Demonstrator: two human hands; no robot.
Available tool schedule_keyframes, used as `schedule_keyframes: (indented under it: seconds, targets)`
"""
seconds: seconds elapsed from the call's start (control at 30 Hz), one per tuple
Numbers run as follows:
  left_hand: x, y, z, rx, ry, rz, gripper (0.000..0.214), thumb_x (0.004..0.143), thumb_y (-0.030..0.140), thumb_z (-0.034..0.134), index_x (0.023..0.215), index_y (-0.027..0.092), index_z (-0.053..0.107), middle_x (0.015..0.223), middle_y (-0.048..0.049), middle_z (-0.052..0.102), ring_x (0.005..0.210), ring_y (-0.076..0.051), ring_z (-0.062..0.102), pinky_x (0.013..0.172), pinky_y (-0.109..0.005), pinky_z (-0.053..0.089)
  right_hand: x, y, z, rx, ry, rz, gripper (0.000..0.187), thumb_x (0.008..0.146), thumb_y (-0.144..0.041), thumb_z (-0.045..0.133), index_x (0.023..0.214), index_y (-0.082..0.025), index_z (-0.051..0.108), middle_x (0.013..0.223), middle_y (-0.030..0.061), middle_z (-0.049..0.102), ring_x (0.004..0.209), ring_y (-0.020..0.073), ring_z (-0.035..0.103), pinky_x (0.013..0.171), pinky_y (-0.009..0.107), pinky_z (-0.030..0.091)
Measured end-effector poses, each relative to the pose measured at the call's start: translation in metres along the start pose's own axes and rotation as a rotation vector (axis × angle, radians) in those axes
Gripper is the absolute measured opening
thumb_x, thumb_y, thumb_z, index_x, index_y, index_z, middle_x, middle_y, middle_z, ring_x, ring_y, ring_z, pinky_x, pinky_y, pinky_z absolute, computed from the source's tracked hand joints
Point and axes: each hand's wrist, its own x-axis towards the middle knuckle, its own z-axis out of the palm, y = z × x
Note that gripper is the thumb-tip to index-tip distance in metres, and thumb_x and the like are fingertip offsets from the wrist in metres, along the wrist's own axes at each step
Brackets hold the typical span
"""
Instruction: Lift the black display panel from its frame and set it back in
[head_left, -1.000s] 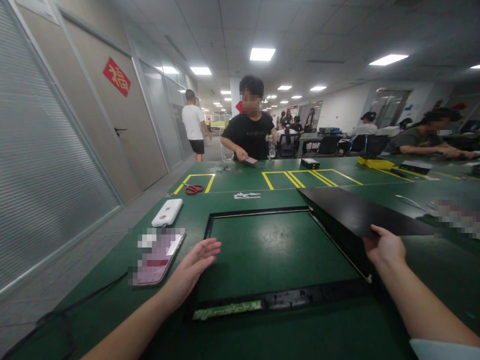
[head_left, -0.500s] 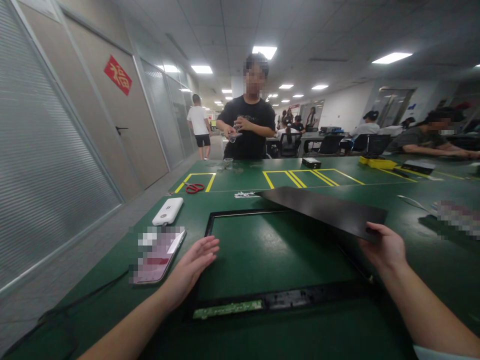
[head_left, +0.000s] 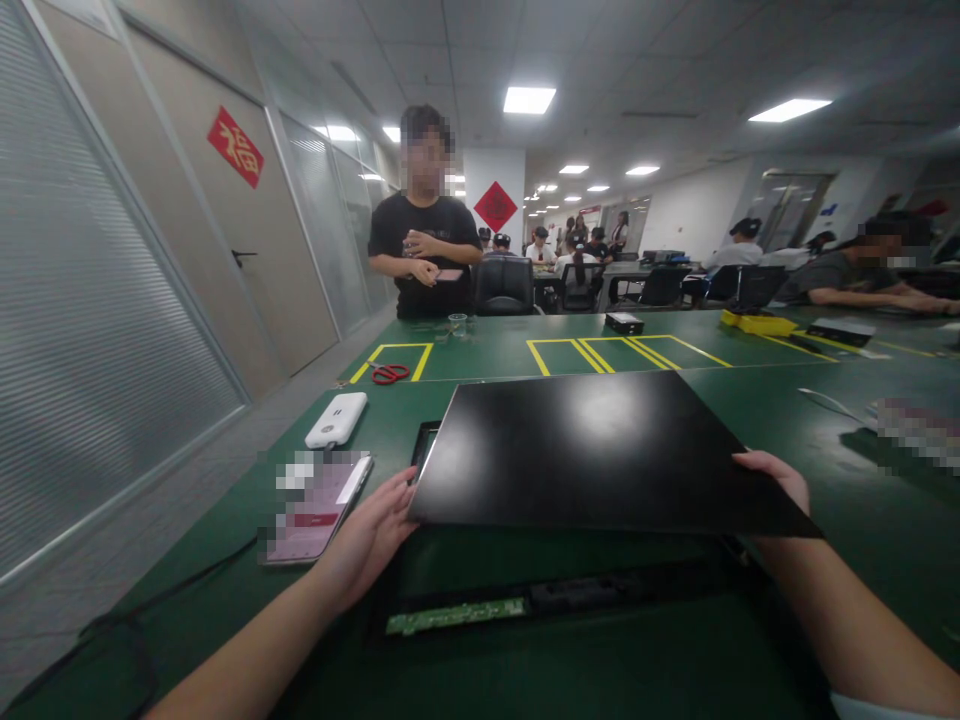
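A glossy black flat panel (head_left: 585, 460), which looks like a display panel, is held up between my hands above the table. My right hand (head_left: 780, 485) grips its right edge, with the fingers partly hidden behind it. At the left edge is my left hand (head_left: 379, 530), its fingers against the panel's near left corner. Underneath lies a black rectangular frame (head_left: 615, 590), mostly covered by the panel. A green circuit board (head_left: 455, 617) is set in the frame's near side, towards the left.
Left of the frame lie a phone (head_left: 319, 510) and a white power bank (head_left: 337, 420). Red scissors (head_left: 391, 374) and a clear cup (head_left: 457, 323) are farther back. A person (head_left: 425, 230) stands across the green table. At right are a yellow tray (head_left: 757, 323) and a white cable (head_left: 832, 405).
The panel has turned to lie broad and nearer over the frame, and my left hand has come to its left edge. The person opposite has moved left.
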Motion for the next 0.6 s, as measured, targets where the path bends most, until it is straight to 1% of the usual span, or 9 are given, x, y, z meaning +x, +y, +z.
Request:
schedule_keyframes:
  seconds: [0.1,0.23,0.37,0.43,0.5,0.6]
  targets:
    - [-0.002,0.001,-0.002,0.033,-0.058,-0.035,0.06,0.084,0.027,0.063,0.141,0.019,0.044,0.128,-0.0118,0.067,0.119,-0.027,0.062,0.102,-0.039,0.047,-0.007,-0.001,0.006,0.01,-0.027,0.122,0.023,0.052,-0.011,0.058,0.071,-0.023,0.064,0.064,0.0039,0.071,0.073,0.0291,0.073,0.072,0.043,0.061]
    - [-0.001,0.0,-0.009,0.079,-0.035,-0.045,0.075,0.073,0.019,0.073,0.142,0.025,0.043,0.124,-0.0086,0.069,0.109,-0.029,0.067,0.089,-0.039,0.054,-0.006,0.002,0.007,-0.046,-0.166,0.237,0.031,0.054,-0.011,0.06,0.083,-0.021,0.067,0.076,0.0062,0.075,0.074,0.0293,0.073,0.068,0.041,0.061]
    - [0.003,-0.002,-0.014,0.055,-0.034,0.003,0.075,0.068,0.015,0.075,0.137,0.022,0.049,0.119,-0.0095,0.071,0.1,-0.029,0.071,0.077,-0.034,0.057,0.004,0.009,0.001,-0.173,-0.305,0.304,0.034,0.062,-0.014,0.063,0.094,-0.02,0.069,0.085,0.0076,0.077,0.078,0.0291,0.073,0.067,0.038,0.06]
    - [0.005,-0.002,-0.015,0.033,-0.046,0.021,0.073,0.066,0.014,0.075,0.135,0.02,0.051,0.115,-0.0096,0.072,0.096,-0.028,0.072,0.073,-0.032,0.057,0.007,0.011,-0.001,-0.216,-0.372,0.326,0.04,0.065,-0.015,0.062,0.104,-0.021,0.069,0.09,0.0078,0.077,0.081,0.029,0.073,0.07,0.038,0.06]
    - [0.005,-0.002,-0.014,0.017,-0.03,0.024,0.071,0.066,0.013,0.075,0.133,0.02,0.052,0.112,-0.0086,0.073,0.093,-0.027,0.072,0.07,-0.031,0.056,0.008,0.013,0.0,-0.246,-0.42,0.333,0.048,0.066,-0.017,0.06,0.113,-0.021,0.067,0.096,0.0082,0.077,0.084,0.0297,0.073,0.072,0.039,0.059]
    - [0.002,-0.001,-0.013,0.01,0.008,0.034,0.068,0.067,0.011,0.073,0.132,0.02,0.054,0.108,-0.0067,0.074,0.089,-0.025,0.073,0.068,-0.028,0.056,0.009,0.017,0.003,-0.309,-0.464,0.302,0.058,0.066,-0.02,0.059,0.123,-0.021,0.064,0.103,0.0089,0.075,0.087,0.0309,0.073,0.075,0.041,0.058]
